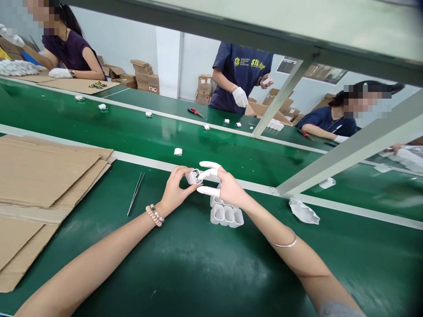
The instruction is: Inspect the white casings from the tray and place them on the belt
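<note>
My left hand (pixel 177 186) is closed around a small white plastic housing (pixel 191 177), held above the green bench with its open end facing right. Inside that opening, dark and light parts show, too small to make out. White finger cots cover the thumb and fingers of my right hand (pixel 226 185). Its fingers are spread, with one fingertip at the housing's opening and the thumb just below. Beneath the right hand, several empty white housings (pixel 228 215) stand grouped together, partly hidden by it. Metal tweezers (pixel 135 196) lie left of my left hand.
Flat cardboard sheets (pixel 49 171) lie at left. Beyond a pale rail, a green conveyor belt (pixel 139 136) carries small white parts (pixel 178 152). A slanting metal post (pixel 346 149) rises at right near a crumpled white wrapper (pixel 304 211). Several people (pixel 243 77) work across the belt.
</note>
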Demonstrator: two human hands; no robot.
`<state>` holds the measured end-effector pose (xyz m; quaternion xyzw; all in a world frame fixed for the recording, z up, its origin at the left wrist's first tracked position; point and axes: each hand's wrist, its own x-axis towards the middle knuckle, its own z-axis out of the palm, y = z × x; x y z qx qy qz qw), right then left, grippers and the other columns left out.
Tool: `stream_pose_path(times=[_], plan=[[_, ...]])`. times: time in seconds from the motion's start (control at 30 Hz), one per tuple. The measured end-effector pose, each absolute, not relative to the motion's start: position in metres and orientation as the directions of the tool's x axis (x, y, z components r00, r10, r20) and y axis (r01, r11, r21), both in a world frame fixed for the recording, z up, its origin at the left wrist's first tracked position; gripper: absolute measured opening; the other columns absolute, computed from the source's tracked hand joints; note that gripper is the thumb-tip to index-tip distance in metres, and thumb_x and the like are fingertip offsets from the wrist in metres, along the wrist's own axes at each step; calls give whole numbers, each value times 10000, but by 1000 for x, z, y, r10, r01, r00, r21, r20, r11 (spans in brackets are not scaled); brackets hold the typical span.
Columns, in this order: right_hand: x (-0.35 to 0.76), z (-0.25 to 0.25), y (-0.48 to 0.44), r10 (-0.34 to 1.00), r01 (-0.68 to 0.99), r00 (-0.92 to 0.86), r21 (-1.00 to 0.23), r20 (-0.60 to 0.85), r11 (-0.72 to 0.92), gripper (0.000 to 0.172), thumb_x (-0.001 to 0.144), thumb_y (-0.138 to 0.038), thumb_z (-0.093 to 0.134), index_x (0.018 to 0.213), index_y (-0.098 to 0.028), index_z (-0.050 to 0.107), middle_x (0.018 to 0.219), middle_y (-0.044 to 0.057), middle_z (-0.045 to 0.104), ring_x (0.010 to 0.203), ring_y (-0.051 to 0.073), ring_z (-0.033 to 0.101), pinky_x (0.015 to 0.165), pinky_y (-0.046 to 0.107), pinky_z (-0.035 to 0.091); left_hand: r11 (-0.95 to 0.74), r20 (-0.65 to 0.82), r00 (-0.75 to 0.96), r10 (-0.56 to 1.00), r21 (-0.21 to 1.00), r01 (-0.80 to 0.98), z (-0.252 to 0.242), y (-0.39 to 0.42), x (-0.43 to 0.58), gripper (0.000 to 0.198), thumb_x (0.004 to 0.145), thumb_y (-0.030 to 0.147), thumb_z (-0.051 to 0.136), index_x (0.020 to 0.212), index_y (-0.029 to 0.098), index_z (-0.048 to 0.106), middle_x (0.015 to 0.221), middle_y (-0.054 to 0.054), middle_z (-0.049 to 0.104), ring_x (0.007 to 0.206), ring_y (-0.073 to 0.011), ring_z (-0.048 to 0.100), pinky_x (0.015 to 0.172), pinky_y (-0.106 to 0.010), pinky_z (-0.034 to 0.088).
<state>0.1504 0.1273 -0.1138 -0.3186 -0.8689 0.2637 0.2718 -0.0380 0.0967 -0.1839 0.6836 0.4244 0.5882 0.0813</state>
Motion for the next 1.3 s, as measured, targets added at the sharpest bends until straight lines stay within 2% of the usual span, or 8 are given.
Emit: stream_pose_path(times=[0.17, 0.3, 0.5, 0.6, 0.77, 1.0, 1.17, 1.3], plan=[[154, -117, 131, 583, 469, -687, -348, 434, 812, 378, 824, -392, 695, 1176, -278, 624, 1471, 99, 384, 1388, 328, 337, 1095, 569, 339, -616, 689, -57, 723, 679, 399, -184, 98, -37, 384, 774, 309, 758, 1100, 210, 581, 1063, -70, 623, 983, -201, 604, 831, -356, 541], [153, -120, 133, 420, 427, -768, -102, 484, 898, 390, 865, -407, 643, 1226, -264, 617, 1425, 129, 432, 1380, 324, 346, 1134, 603, 234, -603, 665, -57, 745, 707, 370, -183, 99, -37, 387, 772, 323, 759, 1096, 204, 583, 1061, -79, 619, 976, -204, 605, 825, -356, 539], [153, -112, 135, 302, 377, -855, 105, 421, 920, 233, 896, -354, 604, 1053, -203, 688, 1304, 161, 560, 1368, 344, 368, 1133, 637, 186, -599, 644, -22, 765, 724, 341, -184, 99, -36, 365, 779, 312, 751, 1090, 207, 592, 1066, -80, 609, 992, -205, 597, 843, -353, 533], [156, -109, 139, 306, 360, -833, 31, 460, 933, 261, 903, -382, 595, 1107, -226, 648, 1291, 130, 588, 1281, 299, 484, 1136, 608, 210, -620, 646, 20, 763, 724, 302, -187, 99, -36, 350, 795, 276, 732, 1108, 213, 586, 1065, -79, 608, 988, -198, 600, 860, -352, 530], [159, -113, 144, 439, 391, -790, -201, 428, 898, 543, 863, -462, 623, 1346, -271, 468, 1231, 77, 636, 1155, 251, 575, 1107, 524, 294, -600, 613, 26, 789, 762, 244, -194, 101, -36, 383, 771, 233, 742, 1090, 207, 531, 1090, -84, 602, 1008, -202, 618, 894, -378, 532], [165, -113, 159, 482, 420, -733, -238, 480, 876, 538, 794, -339, 637, 1317, -250, 545, 1059, 64, 685, 1018, 250, 595, 996, 447, 340, -604, 611, 48, 790, 762, 233, -192, 96, -27, 447, 812, 242, 706, 1139, 215, 402, 1232, -123, 533, 1017, -187, 636, 918, -404, 547], [192, -126, 206, 703, 687, -505, -260, 501, 679, 528, 770, -322, 633, 1269, -156, 584, 920, 74, 676, 945, 254, 604, 971, 438, 339, -683, 535, 425, 730, 554, 476, -184, 87, -24, 332, 902, 230, 572, 1226, 238, 505, 1270, -119, 528, 1201, -242, 537, 1002, -437, 493], [213, -152, 239, 861, 825, -359, -310, 359, 473, 478, 785, -290, 619, 1229, -113, 596, 1057, 129, 678, 1034, 289, 594, 962, 443, 356, -754, 414, 630, 657, 384, 534, -183, 84, -23, 337, 955, 205, 455, 1274, 276, 537, 1299, -103, 543, 1199, -245, 539, 984, -438, 493]])
